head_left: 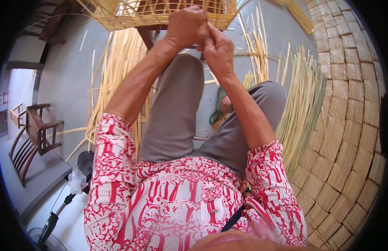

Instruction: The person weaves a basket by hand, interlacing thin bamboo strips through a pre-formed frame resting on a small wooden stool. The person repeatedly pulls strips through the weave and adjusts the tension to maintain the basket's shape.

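An open-weave basket (131,21) of pale, flat bamboo-like strips rests at the top of the view, partly cut off by the frame. My left hand (187,26) is closed at its near edge, knuckles up, over the woven band. Just to the right and a little nearer, my right hand (219,49) is closed too, its thumb and fingers pinched together close to the left hand's fingers. What the right fingertips hold is hidden. Both hands are above my knees, and loose strip ends stick out from the basket's sides.
Long split strips (118,62) lie on the grey floor to the left. A greener bundle (300,100) lies to the right, beside stacked woven blocks (344,125). Scissors with coloured handles (217,119) are by my foot. A wooden chair (37,129) and a fan (45,238) stand left.
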Available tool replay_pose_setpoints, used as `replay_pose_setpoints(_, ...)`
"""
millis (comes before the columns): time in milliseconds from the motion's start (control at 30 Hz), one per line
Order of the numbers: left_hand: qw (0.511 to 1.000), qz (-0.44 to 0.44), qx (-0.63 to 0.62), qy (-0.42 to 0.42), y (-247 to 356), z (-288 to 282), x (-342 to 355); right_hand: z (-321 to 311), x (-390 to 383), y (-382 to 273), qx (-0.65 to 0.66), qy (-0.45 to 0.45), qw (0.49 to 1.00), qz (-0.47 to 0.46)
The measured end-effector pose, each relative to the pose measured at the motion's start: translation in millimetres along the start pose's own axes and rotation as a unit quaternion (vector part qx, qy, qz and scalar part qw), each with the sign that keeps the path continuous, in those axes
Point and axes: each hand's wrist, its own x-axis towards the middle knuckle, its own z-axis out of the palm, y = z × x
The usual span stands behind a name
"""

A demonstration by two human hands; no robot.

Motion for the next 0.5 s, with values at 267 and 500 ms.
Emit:
replay_pose_setpoints(267, 0.997, -0.021, -0.042, -0.062, 8, -10, 2, 6, 15, 14, 0.014, 0.043, 0.998, -0.044)
replay_pose_setpoints(500, 0.987, 0.047, -0.135, -0.079, -21, -23, 3, -52, 38, 18, -0.075, -0.071, 0.993, -0.056)
